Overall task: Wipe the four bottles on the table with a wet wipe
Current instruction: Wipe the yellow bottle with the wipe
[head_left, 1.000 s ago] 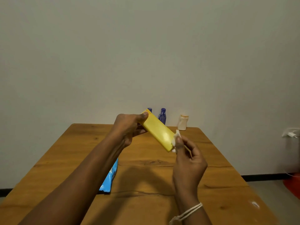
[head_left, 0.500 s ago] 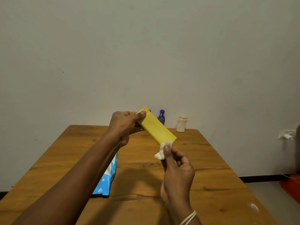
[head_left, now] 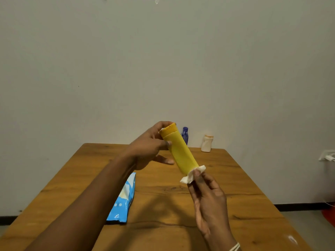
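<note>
My left hand [head_left: 150,147] grips a yellow bottle [head_left: 179,153] by its cap end and holds it tilted above the wooden table [head_left: 235,178]. At the bottle's lower end, my right hand [head_left: 208,198] pinches a white wet wipe [head_left: 191,175] against its base. A blue bottle [head_left: 185,135] stands at the table's far edge, partly behind the yellow one. To its right stands a white bottle [head_left: 207,143] with a pale cap.
A blue pack of wet wipes [head_left: 123,200] lies on the table beside my left forearm. A grey wall rises right behind the table. A white plug and socket [head_left: 329,156] sit on the wall at the right, with a red object [head_left: 330,216] on the floor below.
The yellow bottle has turned more upright and its cap end now shows. My right hand with the wipe has slid from the bottle's side down to its base.
</note>
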A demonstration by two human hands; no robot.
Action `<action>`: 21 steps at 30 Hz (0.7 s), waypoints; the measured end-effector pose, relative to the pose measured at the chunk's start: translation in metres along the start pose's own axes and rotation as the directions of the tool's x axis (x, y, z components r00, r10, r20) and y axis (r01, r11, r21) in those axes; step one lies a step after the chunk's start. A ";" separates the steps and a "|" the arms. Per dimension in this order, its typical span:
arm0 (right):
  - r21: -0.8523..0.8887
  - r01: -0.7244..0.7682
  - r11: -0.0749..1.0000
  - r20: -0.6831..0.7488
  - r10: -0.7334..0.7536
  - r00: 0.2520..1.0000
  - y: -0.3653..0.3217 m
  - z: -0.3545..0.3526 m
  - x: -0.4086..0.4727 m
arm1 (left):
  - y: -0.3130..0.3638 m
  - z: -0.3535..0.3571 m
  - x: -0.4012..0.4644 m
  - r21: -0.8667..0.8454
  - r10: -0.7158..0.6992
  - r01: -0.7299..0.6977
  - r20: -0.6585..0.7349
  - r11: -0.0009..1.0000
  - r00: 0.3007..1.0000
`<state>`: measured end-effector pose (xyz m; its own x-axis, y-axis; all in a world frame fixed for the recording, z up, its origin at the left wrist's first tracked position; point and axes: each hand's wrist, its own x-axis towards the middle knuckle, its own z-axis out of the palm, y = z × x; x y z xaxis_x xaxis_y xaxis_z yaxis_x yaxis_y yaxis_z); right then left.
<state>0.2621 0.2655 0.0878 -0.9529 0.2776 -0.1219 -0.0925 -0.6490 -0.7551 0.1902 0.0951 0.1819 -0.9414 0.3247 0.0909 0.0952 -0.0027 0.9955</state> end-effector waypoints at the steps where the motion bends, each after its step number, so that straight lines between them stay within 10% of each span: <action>1: -0.091 0.051 0.995 0.030 -0.048 0.998 0.002 -0.001 -0.002 | -0.003 0.005 0.000 -0.020 -0.002 0.002 0.017 1.000 1.000; 6: -0.417 0.308 0.855 0.249 -0.218 0.944 -0.017 -0.012 -0.008 | -0.013 0.015 0.001 0.045 0.059 -0.055 -0.093 0.998 0.994; 9: -0.567 0.476 0.672 0.326 -0.348 0.879 -0.037 -0.015 -0.012 | -0.021 0.015 -0.002 0.377 0.155 -0.127 -0.046 0.917 0.987; 15: -0.554 0.823 0.120 0.698 -0.471 0.539 -0.059 0.009 -0.015 | -0.035 0.044 -0.015 0.725 0.269 -0.320 0.191 0.610 0.944; 21: -0.620 0.768 0.158 0.638 -0.468 0.612 -0.080 0.029 0.007 | -0.038 0.046 -0.018 0.673 0.342 -0.383 0.201 0.632 0.918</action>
<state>0.2547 0.2984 0.1663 -0.7238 0.0214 0.6896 -0.5676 0.5499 -0.6128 0.2184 0.1328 0.1409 -0.7665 0.4872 0.4183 0.6387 0.5108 0.5755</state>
